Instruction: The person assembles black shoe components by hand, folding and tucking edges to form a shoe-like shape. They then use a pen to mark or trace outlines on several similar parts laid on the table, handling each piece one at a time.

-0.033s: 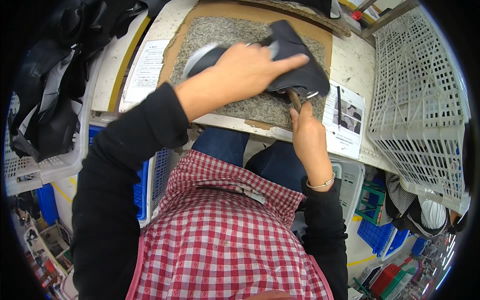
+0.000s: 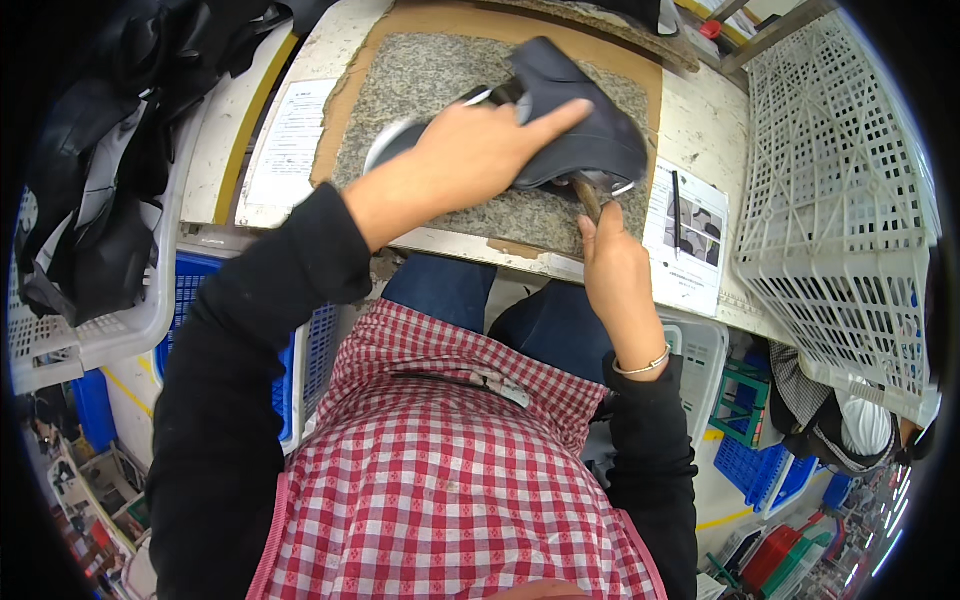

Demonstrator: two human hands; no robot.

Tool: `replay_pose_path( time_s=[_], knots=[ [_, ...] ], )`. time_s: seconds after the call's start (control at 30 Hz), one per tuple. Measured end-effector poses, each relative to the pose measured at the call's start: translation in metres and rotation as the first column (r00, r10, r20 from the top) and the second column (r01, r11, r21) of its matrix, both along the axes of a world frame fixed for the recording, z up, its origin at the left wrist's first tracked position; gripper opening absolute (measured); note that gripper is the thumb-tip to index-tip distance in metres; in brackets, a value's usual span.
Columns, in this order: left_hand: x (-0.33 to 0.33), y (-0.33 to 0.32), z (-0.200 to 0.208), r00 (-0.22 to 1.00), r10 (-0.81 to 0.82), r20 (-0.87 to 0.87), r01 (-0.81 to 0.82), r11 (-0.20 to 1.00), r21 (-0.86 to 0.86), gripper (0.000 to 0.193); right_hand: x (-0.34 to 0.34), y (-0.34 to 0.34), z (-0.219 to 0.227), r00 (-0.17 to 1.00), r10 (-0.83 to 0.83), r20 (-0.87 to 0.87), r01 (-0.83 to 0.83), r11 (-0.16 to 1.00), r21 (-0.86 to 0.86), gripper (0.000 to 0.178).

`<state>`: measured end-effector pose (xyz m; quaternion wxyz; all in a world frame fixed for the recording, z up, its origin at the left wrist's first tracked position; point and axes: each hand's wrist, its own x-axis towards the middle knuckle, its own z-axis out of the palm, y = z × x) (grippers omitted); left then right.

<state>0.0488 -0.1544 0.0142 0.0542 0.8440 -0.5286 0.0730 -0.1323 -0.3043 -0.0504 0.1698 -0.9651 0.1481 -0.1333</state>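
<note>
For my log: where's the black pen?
In the head view, the pen lies on the printed sheet at right, between the stone slab and white crate.

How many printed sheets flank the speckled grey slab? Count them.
2: the left sheet beside the slab, the right sheet beneath the black pen. More may be hidden underneath.

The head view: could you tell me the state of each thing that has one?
Left hand, at the black piece, index finger extended.
Right hand, closed around the brown handle.
Brown handle, gripped, far end hidden.
Black piece, bent, over the grey slab.
Grey slab, flat on the brown board.
Black pen, lying on the right-hand sheet.
Left crate, holding dark pieces.
</note>
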Motion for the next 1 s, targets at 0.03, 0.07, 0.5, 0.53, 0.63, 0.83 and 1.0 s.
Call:
replay_pose_path(
  time_s=[0.03,0.07,0.5,0.53,0.63,0.83,1.0],
  knots=[
    [-0.001,0.009,-0.012,0.999,0.021,-0.041,-0.025,0.994,-0.11,0.081,0.0,-0.003,0.009,1.0,0.015,-0.004,-0.015,1.0,0.004,0.025],
    [0.001,0.016,-0.022,0.985,0.109,-0.134,-0.118,0.991,-0.063,0.082,0.0,-0.004,0.02,0.998,0.058,0.005,-0.058,0.998,0.013,0.025],
    [0.033,0.031,-0.054,0.751,-0.034,-0.66,-0.225,0.926,-0.303,0.067,0.026,0.002,0.072,0.995,-0.03,-0.092,0.024,0.998,-0.065,0.024],
    [0.03,0.031,-0.055,0.759,-0.015,-0.651,-0.235,0.926,-0.295,0.067,0.027,0.001,0.072,0.989,-0.138,-0.06,0.135,0.989,-0.051,0.025],
    [0.027,0.032,-0.061,0.765,0.033,-0.643,-0.261,0.929,-0.263,0.068,0.029,0.006,0.07,0.996,-0.012,-0.093,0.024,0.992,0.124,0.026],
    [0.03,0.032,-0.053,0.796,0.018,-0.605,-0.252,0.919,-0.304,0.074,0.032,0.009,0.068,0.994,-0.033,-0.107,0.029,0.999,-0.042,0.024],
    [-0.002,0.036,-0.034,0.772,0.016,-0.635,-0.299,0.891,-0.341,0.084,0.02,0.03,0.048,0.958,0.134,-0.252,-0.081,0.974,0.211,0.027]
  ],
)
